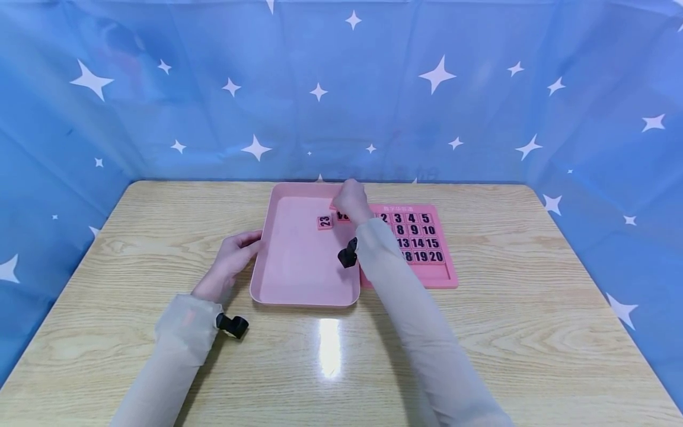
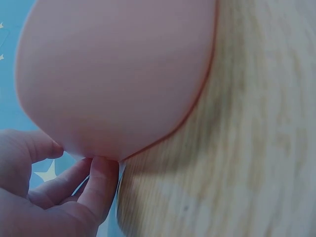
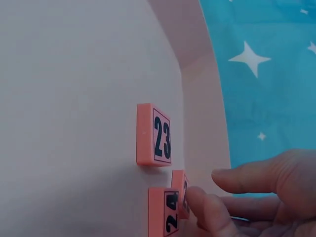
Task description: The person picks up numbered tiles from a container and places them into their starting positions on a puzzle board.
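Note:
A pink tray point(image 1: 299, 261) lies on the table, its left rim between the thumb and fingertips of my left hand point(image 1: 235, 255). At the tray's back right corner is my right hand point(image 1: 352, 200), its thumb apart from the other fingers. A fingertip lies at a pink number tile point(image 3: 179, 180) whose number is partly hidden; whether they touch I cannot tell. Beside it are tile 24 point(image 3: 163, 212) and tile 23 point(image 3: 154, 134), both in the tray. Right of the tray, a pink number board point(image 1: 445, 274) carries rows of tiles up to 20, partly covered by my right forearm.
The wooden table point(image 1: 533, 332) extends on both sides of the tray and board. A blue curtain with white stars point(image 1: 341, 118) hangs behind it and along the sides. A black wrist camera point(image 1: 348, 254) on my right wrist hangs over the tray's right side.

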A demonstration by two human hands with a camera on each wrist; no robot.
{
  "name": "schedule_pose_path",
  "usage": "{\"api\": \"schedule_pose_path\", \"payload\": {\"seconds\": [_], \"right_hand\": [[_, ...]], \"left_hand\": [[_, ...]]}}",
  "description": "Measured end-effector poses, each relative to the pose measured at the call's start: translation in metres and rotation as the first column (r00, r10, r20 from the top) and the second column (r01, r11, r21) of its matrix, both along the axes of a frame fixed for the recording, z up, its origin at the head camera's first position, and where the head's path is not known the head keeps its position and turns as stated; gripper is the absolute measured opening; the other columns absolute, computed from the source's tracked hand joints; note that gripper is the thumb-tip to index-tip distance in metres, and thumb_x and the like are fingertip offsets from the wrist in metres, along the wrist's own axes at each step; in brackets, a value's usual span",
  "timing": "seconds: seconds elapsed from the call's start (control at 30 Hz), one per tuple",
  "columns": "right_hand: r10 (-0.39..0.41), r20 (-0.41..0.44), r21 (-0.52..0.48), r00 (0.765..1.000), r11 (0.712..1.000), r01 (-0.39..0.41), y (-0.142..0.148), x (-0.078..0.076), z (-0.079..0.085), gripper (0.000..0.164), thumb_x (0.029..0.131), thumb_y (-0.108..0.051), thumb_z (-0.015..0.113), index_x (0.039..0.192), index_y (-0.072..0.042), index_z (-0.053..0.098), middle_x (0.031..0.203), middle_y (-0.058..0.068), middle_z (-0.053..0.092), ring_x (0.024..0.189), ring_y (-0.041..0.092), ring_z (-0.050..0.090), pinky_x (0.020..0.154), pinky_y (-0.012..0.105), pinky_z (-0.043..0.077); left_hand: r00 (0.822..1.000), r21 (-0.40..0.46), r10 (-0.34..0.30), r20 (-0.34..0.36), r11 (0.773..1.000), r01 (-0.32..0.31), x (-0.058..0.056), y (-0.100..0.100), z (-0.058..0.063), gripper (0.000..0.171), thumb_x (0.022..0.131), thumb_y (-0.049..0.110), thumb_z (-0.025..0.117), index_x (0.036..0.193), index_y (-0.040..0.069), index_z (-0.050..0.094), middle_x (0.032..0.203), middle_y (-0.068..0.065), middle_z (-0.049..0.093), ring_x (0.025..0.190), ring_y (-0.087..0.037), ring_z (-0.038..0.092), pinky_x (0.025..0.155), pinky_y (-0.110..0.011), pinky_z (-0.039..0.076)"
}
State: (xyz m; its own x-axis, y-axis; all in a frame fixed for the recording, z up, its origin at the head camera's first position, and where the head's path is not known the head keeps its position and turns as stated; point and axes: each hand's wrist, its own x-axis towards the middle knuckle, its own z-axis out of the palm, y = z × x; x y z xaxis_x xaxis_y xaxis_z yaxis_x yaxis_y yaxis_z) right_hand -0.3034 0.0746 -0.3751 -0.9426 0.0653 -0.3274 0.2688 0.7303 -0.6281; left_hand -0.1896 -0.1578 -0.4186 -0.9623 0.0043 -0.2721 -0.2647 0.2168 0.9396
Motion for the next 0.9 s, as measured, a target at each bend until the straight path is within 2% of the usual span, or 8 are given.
{"api": "schedule_pose_path", "payload": {"seconds": [0.1, 0.2, 0.27, 0.33, 0.4, 0.53, 0.63, 0.9], "right_hand": [[0.005, 0.01, 0.009, 1.0, 1.0, -0.005, -0.002, -0.001, -0.001, 0.021, 0.089, -0.003, 0.058, 0.069, -0.006, 0.052, 0.063, 0.004, 0.04, 0.051, 0.015, 0.036, 0.048, 0.026, 0.034], [0.001, 0.023, 0.004, 1.0, 1.0, -0.001, -0.003, -0.002, -0.004, 0.005, 0.089, -0.003, 0.057, 0.088, -0.002, 0.062, 0.073, 0.006, 0.05, 0.054, 0.016, 0.044, 0.048, 0.025, 0.037], [0.0, 0.023, 0.007, 1.0, 1.0, 0.0, -0.004, -0.003, -0.006, 0.011, 0.089, -0.003, 0.058, 0.099, -0.001, 0.062, 0.08, 0.008, 0.054, 0.059, 0.017, 0.049, 0.049, 0.025, 0.039], [0.008, 0.008, 0.018, 1.0, 1.0, -0.008, -0.005, -0.003, -0.008, 0.016, 0.087, -0.002, 0.06, 0.103, 0.0, 0.062, 0.084, 0.009, 0.056, 0.062, 0.018, 0.051, 0.05, 0.025, 0.04], [0.026, -0.013, 0.029, 1.0, 0.999, -0.025, -0.006, -0.002, -0.009, 0.016, 0.085, -0.001, 0.063, 0.1, 0.001, 0.062, 0.085, 0.01, 0.057, 0.064, 0.018, 0.052, 0.051, 0.025, 0.041], [0.076, -0.047, 0.042, 0.996, 0.996, -0.074, -0.008, -0.002, -0.011, 0.004, 0.083, 0.0, 0.064, 0.082, -0.001, 0.061, 0.075, 0.008, 0.052, 0.063, 0.018, 0.049, 0.053, 0.026, 0.041], [0.111, -0.055, 0.054, 0.992, 0.993, -0.108, -0.008, -0.002, -0.013, 0.013, 0.085, 0.002, 0.061, 0.074, -0.003, 0.055, 0.071, 0.007, 0.046, 0.063, 0.019, 0.046, 0.054, 0.026, 0.04], [0.158, -0.062, 0.081, 0.985, 0.985, -0.153, -0.007, -0.001, -0.014, 0.007, 0.084, -0.002, 0.064, 0.08, -0.002, 0.058, 0.072, 0.007, 0.048, 0.062, 0.018, 0.048, 0.055, 0.024, 0.04]], "left_hand": [[1.0, 0.004, -0.001, -0.009, 1.0, 0.001, 0.0, 0.001, 0.001, 0.041, 0.095, 0.008, 0.051, 0.131, -0.009, 0.047, 0.131, -0.026, 0.049, 0.089, -0.003, 0.054, 0.075, -0.013, 0.046], [1.0, 0.011, 0.001, -0.016, 1.0, -0.001, 0.0, 0.002, 0.001, 0.041, 0.094, 0.008, 0.052, 0.13, -0.01, 0.048, 0.131, -0.027, 0.049, 0.086, 0.0, 0.054, 0.074, -0.013, 0.046], [1.0, 0.018, 0.002, -0.021, 1.0, -0.002, 0.0, 0.003, 0.001, 0.041, 0.093, 0.008, 0.053, 0.13, -0.01, 0.048, 0.13, -0.028, 0.049, 0.084, 0.001, 0.054, 0.074, -0.013, 0.046], [1.0, 0.024, 0.004, -0.025, 1.0, -0.003, 0.0, 0.003, 0.0, 0.041, 0.093, 0.007, 0.053, 0.13, -0.011, 0.048, 0.13, -0.028, 0.049, 0.084, 0.002, 0.054, 0.074, -0.013, 0.047], [1.0, 0.027, 0.005, -0.028, 1.0, -0.004, -0.001, 0.002, -0.001, 0.041, 0.093, 0.007, 0.053, 0.13, -0.011, 0.048, 0.13, -0.028, 0.049, 0.084, 0.002, 0.054, 0.074, -0.012, 0.047], [0.999, 0.035, 0.006, -0.039, 0.999, -0.004, -0.001, 0.002, -0.001, 0.041, 0.093, 0.007, 0.053, 0.129, -0.012, 0.048, 0.13, -0.029, 0.049, 0.083, 0.003, 0.054, 0.074, -0.012, 0.047], [0.999, 0.039, 0.004, -0.044, 0.999, -0.002, -0.001, 0.001, -0.002, 0.041, 0.093, 0.006, 0.053, 0.129, -0.012, 0.048, 0.13, -0.029, 0.049, 0.082, 0.004, 0.054, 0.074, -0.012, 0.047], [0.999, 0.035, 0.01, -0.037, 0.999, -0.008, -0.001, 0.001, -0.002, 0.041, 0.092, 0.007, 0.053, 0.128, -0.012, 0.049, 0.129, -0.029, 0.05, 0.083, 0.003, 0.054, 0.073, -0.012, 0.047]]}}
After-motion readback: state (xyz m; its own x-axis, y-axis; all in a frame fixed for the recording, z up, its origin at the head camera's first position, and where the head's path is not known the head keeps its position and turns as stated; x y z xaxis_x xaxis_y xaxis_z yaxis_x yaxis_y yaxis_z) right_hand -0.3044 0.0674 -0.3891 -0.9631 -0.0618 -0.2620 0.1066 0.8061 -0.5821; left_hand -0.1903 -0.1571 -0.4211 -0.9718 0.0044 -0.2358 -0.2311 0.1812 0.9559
